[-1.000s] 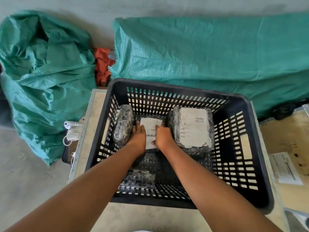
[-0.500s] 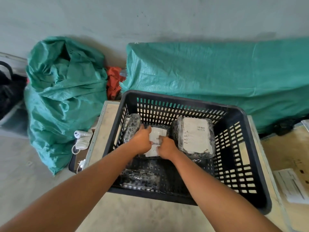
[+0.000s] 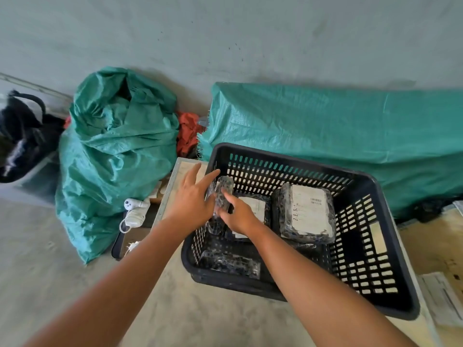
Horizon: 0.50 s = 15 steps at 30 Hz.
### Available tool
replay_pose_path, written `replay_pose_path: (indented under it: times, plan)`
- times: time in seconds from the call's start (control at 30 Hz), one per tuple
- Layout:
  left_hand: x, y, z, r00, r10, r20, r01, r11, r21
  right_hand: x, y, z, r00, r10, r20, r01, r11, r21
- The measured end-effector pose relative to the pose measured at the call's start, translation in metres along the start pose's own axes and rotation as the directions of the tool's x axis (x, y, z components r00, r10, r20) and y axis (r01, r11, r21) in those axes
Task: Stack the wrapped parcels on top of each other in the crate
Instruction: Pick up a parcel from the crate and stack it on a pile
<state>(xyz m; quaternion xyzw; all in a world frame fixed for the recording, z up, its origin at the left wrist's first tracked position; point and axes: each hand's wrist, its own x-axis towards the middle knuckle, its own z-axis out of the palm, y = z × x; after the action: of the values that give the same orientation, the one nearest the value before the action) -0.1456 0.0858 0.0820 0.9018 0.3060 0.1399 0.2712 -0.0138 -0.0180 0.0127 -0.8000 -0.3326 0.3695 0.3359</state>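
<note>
The black slatted crate (image 3: 288,160) holds several parcels wrapped in dark film. A big one with a white label (image 3: 309,212) lies at the right. A flatter labelled one (image 3: 259,207) lies in the middle. Another (image 3: 230,264) rests on the floor at the front left. A narrow parcel (image 3: 224,187) stands on edge against the left wall. My right hand (image 3: 238,215) grips the lower part of that narrow parcel. With its fingers spread, my left hand (image 3: 191,199) is over the left rim against the parcel's outer side.
The crate sits on a pale board (image 3: 175,176). Behind it is a long green tarp-covered bundle (image 3: 338,126), with a green sack (image 3: 117,151) and red cloth (image 3: 186,132) to the left. White plugs with cords (image 3: 134,212) lie beside the board. Papers (image 3: 443,299) lie at the right.
Both hands have left the middle labelled parcel and moved left to the narrow upright one. My left hand has opened its fingers. The view has shifted up and to the left.
</note>
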Motion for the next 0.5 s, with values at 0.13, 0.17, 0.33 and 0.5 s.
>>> replay_pose_path:
  times: [0.13,0.17,0.33,0.5]
  plan:
    - [0.002,-0.018,0.000,0.985,-0.073,0.156,0.088,0.992,-0.092,-0.001,0.003,0.007,0.999,-0.004,-0.037,0.005,0.999,0.040]
    - [0.001,-0.021,0.001,0.983,-0.053,0.175,0.077,0.988,-0.137,-0.002,0.004,0.009,1.000,0.008,-0.030,-0.005,0.995,0.104]
    - [0.001,-0.024,0.003,0.976,-0.045,0.212,0.091,0.972,-0.215,-0.003,0.013,0.009,0.995,-0.027,-0.096,0.040,0.990,0.132]
    - [0.001,-0.028,0.005,0.972,-0.035,0.230,0.106,0.946,-0.305,0.000,0.015,0.014,0.973,-0.052,-0.225,0.072,0.994,0.082]
